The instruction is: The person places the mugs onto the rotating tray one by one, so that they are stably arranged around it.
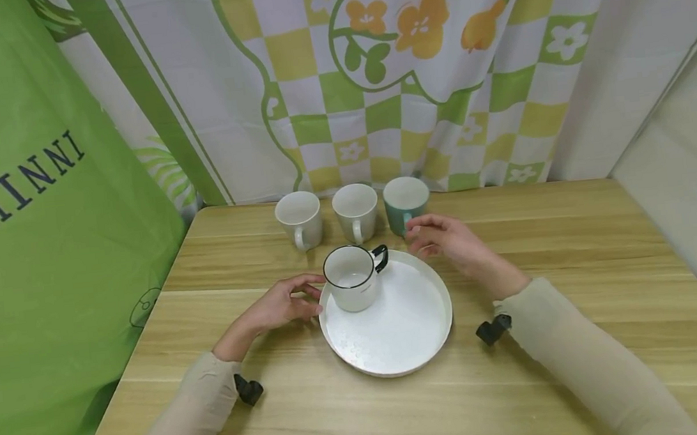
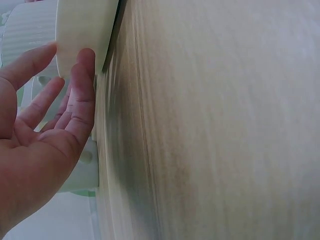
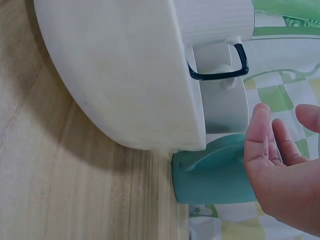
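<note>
The left hand is at the left rim of a shallow, round white tray, its fingers loosely bent and parted beside the edge, perhaps to steady it; whether they grip, I cannot tell. Behind, on the pale wood-grain tabletop, a plain white tapered mug and a matching white mug stand upright with handles toward the person, probably for easy taking. A white mug with black rim and black handle stands on the tray's left rear part, leaving bare surface rightward; its long axis is vertical, its handle pointing right and slightly away from the person. The tray, being round, has no long axis. A teal mug with pale inside ends the back row, handle also toward the person. There the right hand has curved, parted fingers around nothing visible; contact with that handle is unclear.
</note>
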Motion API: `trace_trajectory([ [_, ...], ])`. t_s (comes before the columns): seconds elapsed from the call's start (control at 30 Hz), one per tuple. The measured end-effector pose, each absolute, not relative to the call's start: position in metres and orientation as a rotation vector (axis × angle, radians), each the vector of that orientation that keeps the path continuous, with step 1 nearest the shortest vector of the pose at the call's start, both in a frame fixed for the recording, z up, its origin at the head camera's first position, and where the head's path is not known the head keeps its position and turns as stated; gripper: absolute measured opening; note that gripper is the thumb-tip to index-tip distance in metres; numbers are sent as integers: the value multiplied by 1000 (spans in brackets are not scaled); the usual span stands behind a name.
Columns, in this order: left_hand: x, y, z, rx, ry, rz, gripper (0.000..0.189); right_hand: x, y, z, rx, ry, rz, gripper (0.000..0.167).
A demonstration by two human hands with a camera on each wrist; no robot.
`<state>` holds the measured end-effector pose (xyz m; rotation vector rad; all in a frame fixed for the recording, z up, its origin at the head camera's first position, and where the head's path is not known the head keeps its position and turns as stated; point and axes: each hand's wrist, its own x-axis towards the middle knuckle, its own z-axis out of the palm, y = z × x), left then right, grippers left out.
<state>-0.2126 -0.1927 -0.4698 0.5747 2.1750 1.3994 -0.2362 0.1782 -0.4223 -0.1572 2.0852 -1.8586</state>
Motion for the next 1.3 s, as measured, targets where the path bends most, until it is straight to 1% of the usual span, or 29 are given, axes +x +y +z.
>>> trace_trajectory([
  [0.9, -209, -191, -466, 551, 2167, 1408, 59, -256, 187, -442, -86, 2011, -1961, 44],
  [1.1, -209, -191, -467, 551, 2173, 1397, 58, -257, 186, -443, -83, 2015, -1962, 41],
  [1.3, -210, -192, -468, 555, 2186, 1399, 57, -257, 183, -441, -87, 1996, -1977, 35],
])
